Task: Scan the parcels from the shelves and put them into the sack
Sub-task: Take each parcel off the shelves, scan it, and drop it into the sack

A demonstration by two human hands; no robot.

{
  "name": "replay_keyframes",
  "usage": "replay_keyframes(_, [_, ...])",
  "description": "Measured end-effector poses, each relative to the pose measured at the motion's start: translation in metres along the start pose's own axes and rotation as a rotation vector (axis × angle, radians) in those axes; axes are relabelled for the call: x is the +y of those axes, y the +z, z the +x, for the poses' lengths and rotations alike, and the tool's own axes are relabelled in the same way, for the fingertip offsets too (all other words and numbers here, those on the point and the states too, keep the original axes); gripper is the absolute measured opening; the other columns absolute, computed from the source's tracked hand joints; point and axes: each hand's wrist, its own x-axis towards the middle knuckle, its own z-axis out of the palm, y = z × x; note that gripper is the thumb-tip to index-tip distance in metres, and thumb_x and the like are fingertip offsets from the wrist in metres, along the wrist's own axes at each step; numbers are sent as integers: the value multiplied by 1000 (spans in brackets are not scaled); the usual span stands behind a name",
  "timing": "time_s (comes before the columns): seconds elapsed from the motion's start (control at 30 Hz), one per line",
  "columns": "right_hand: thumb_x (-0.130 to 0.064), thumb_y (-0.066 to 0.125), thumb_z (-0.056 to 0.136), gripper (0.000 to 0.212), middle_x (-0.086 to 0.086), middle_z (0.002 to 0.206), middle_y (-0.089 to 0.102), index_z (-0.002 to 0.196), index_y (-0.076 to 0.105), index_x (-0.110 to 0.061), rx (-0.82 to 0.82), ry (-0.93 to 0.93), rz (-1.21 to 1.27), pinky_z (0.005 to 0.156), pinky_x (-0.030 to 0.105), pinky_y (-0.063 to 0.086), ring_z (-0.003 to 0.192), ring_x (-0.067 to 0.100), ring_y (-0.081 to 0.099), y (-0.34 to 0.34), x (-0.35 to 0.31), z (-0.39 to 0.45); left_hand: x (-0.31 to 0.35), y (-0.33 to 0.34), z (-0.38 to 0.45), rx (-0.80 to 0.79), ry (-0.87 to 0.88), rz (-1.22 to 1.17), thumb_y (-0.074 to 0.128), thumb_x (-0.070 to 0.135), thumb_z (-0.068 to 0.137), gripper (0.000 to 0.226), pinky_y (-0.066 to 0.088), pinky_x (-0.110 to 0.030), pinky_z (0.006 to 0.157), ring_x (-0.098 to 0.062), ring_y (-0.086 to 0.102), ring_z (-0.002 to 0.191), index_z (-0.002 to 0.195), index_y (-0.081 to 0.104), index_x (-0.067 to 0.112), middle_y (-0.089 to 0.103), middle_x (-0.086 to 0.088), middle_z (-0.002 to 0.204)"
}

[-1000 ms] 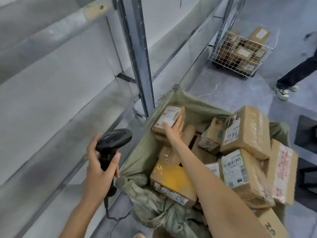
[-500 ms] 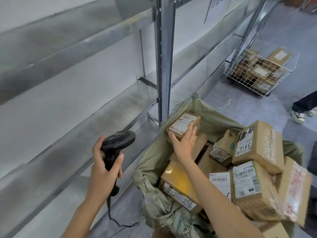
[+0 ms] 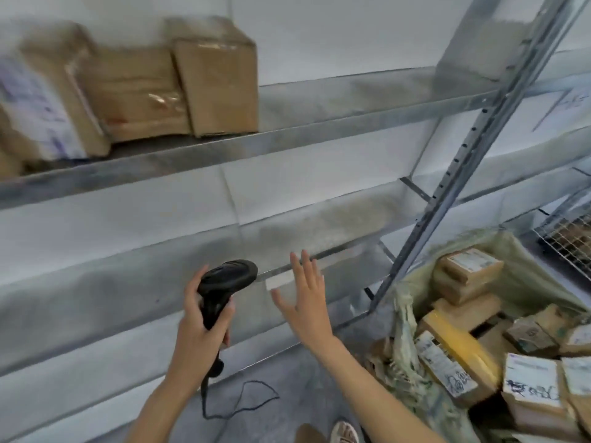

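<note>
My left hand (image 3: 198, 343) grips the handle of a black barcode scanner (image 3: 224, 282), its head pointing right, its cord hanging to the floor. My right hand (image 3: 307, 298) is raised in front of the metal shelves, fingers spread and straight, holding nothing. Three brown cardboard parcels stand on the upper shelf at top left: an upright box (image 3: 217, 78), a flatter one (image 3: 134, 94) beside it and a labelled one (image 3: 41, 107) at the far left. The green woven sack (image 3: 518, 270) stands open at the lower right, filled with several taped parcels (image 3: 467, 276).
A grey metal shelf rack (image 3: 287, 139) fills the view, with a slanted upright post (image 3: 447, 183) between me and the sack. A wire basket (image 3: 569, 238) shows at the right edge. My shoe (image 3: 343, 433) is on the grey floor below.
My right hand has let go of the small parcel in the sack and lifted up to the left. The view has swung up and left, bringing the upper shelf's parcels into sight.
</note>
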Motion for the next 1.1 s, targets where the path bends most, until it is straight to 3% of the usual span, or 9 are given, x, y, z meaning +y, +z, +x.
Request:
replay_keyframes(0.2, [-42, 55, 100, 75, -13, 162, -8, 156, 6, -33, -186, -258, 19, 126, 38, 0, 151, 12, -14, 91, -113, -18, -10, -142, -31, 232, 19, 44, 59, 9, 101, 72, 52, -24, 59, -20, 56, 51, 140, 28, 61, 62, -4, 70])
replay_keyframes(0.33, [-41, 52, 102, 74, -11, 165, -9, 155, 1, -36, -269, -474, 5, 125, 35, -6, 153, 14, -14, 123, -193, -20, 5, -213, -44, 400, 88, 52, 60, 9, 100, 74, 54, -26, 58, -19, 58, 54, 138, 29, 64, 67, 7, 91])
replay_keyframes(0.47, [-40, 49, 103, 71, -14, 165, -12, 155, 1, -38, -293, -679, -35, 125, 33, -9, 151, 8, -19, 141, -272, -18, 27, -267, -49, 600, 197, 43, 62, 12, 100, 71, 54, -28, 56, -21, 59, 54, 140, 29, 59, 68, 5, 90])
replay_keyframes(0.6, [-41, 48, 103, 72, -17, 164, -16, 155, -2, -41, -302, -841, -12, 122, 28, -13, 149, 2, -23, 152, -344, -15, 49, -315, -46, 789, 324, -36, 63, 9, 98, 73, 54, -26, 55, -20, 58, 54, 136, 33, 63, 67, -1, 107])
replay_keyframes(0.73, [-38, 51, 102, 71, -8, 168, -7, 159, 9, -33, -222, -950, 9, 123, 31, -8, 149, 5, -21, 158, -410, 4, 68, -361, -24, 921, 394, -58, 58, 6, 101, 71, 54, -29, 56, -20, 57, 53, 136, 30, 61, 67, 11, 94])
replay_keyframes(0.83, [-35, 51, 102, 72, -3, 168, -9, 160, 10, -28, -179, -1005, -41, 124, 38, -9, 152, 16, -19, 159, -462, 29, 88, -393, -3, 1016, 391, -50, 61, 15, 101, 67, 59, -34, 68, -25, 66, 63, 140, 28, 58, 66, 13, 112])
replay_keyframes(0.93, [-36, 51, 102, 70, 5, 168, -8, 159, 14, -21, -147, -1036, -164, 124, 43, -9, 153, 28, -15, 163, -506, 56, 103, -420, 17, 1033, 363, 4, 60, 12, 102, 70, 58, -47, 93, -35, 71, 97, 147, 23, 50, 53, -8, 140])
replay_keyframes(1.0, [-39, 49, 102, 67, 9, 168, -4, 158, 18, -18, -134, -1033, -259, 123, 44, -9, 154, 32, -11, 168, -522, 69, 107, -432, 28, 1031, 343, 34, 60, 12, 101, 69, 54, -52, 99, -33, 69, 107, 151, 23, 41, 53, -6, 139])
replay_keyframes(1.1, [-43, 43, 103, 67, 16, 166, 10, 158, 17, -15, -96, -1024, -410, 123, 46, -7, 154, 34, 2, 175, -528, 79, 109, -442, 38, 1045, 298, 56, 60, 19, 97, 69, 50, -53, 105, -28, 68, 110, 149, 23, 44, 58, 1, 131])
